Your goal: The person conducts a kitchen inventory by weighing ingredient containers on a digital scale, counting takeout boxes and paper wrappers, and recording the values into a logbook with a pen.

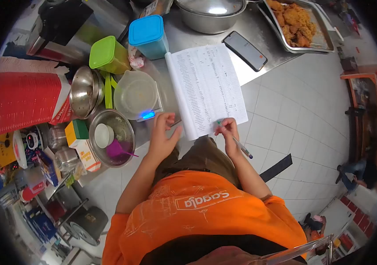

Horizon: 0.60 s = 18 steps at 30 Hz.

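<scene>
An open notebook (210, 88) with dense handwritten lines lies on the metal table's edge in front of me. My right hand (228, 132) rests at its lower edge with fingers pinched around a pen (243, 150). The pen's blue end slants back toward my forearm. Beside the notebook's lower left corner hovers my left hand (165, 136), its fingers bent and thumb apart, with nothing visible in it. Nearest to that hand is a scale with a lit blue display (148, 115), bearing a translucent plastic bowl (135, 94).
Right of the notebook lies a phone (245, 51). A tray of fried food (296, 26) and a lidded pot (210, 17) stand farther back. Leftward are blue-lidded (146, 30) and green-lidded (109, 53) containers, and a steel bowl (129, 154) holding a purple scoop (118, 149).
</scene>
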Each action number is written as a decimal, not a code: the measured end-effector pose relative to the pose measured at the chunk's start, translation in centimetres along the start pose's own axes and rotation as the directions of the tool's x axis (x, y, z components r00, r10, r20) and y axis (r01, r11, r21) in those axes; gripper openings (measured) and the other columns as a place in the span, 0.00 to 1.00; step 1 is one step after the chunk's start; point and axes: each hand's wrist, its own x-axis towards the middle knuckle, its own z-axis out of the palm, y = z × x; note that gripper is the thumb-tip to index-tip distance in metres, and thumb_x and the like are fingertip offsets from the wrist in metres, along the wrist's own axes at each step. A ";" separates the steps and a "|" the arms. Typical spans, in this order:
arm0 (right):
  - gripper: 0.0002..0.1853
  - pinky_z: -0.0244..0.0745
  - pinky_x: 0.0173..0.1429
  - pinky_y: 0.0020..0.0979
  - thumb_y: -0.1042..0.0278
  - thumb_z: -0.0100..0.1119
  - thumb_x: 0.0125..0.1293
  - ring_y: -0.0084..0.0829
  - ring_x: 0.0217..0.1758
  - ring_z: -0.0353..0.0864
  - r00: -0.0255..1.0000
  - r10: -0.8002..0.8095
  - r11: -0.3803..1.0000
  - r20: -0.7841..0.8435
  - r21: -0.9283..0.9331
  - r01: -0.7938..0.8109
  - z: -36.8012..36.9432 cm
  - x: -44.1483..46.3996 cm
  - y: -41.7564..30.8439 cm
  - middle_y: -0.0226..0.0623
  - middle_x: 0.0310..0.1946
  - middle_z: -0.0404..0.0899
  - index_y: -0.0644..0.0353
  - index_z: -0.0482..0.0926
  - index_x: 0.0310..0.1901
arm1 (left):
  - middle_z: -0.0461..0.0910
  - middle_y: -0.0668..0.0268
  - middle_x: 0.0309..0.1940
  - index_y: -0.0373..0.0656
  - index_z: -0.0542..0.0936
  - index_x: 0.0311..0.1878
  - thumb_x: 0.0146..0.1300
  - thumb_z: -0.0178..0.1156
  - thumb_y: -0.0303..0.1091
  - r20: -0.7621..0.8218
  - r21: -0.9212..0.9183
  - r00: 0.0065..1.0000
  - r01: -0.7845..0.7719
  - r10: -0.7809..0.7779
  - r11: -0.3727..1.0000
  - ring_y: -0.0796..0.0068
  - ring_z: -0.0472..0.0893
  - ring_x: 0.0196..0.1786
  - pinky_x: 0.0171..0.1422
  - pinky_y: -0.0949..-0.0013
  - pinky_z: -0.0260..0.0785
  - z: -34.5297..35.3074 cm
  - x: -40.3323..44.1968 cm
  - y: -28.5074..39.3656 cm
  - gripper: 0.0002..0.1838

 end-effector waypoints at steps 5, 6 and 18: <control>0.09 0.70 0.46 0.31 0.84 0.48 0.53 0.29 0.40 0.71 0.990 -0.024 1.000 0.138 -0.004 0.024 0.0 0.5 0.6 0.36 0.40 0.64 0.61 0.67 0.36 | 0.72 0.59 0.43 0.34 0.62 0.58 0.53 0.69 0.35 0.012 -0.143 0.924 0.380 -0.382 0.914 0.70 0.75 0.39 0.41 0.68 0.71 5.1 1.2 -2.8 0.34; 0.09 0.70 0.46 0.31 0.84 0.49 0.53 0.30 0.41 0.72 0.986 -0.067 0.997 0.153 -0.016 0.070 0.2 0.8 0.6 0.37 0.39 0.65 0.61 0.68 0.36 | 0.72 0.59 0.43 0.33 0.61 0.59 0.53 0.69 0.36 0.038 -0.198 0.905 0.422 -0.423 0.885 0.71 0.75 0.38 0.41 0.67 0.71 5.5 1.3 -3.2 0.36; 0.08 0.70 0.41 0.32 0.80 0.58 0.52 0.39 0.37 0.75 0.920 -0.308 0.839 0.243 -0.386 0.383 1.9 6.2 -0.9 0.42 0.34 0.73 0.62 0.72 0.34 | 0.72 0.69 0.19 0.39 0.74 0.46 0.40 0.76 0.49 -0.079 0.082 0.874 0.486 -0.480 0.870 0.76 0.73 0.22 0.28 0.71 0.67 5.5 3.5 -2.9 0.33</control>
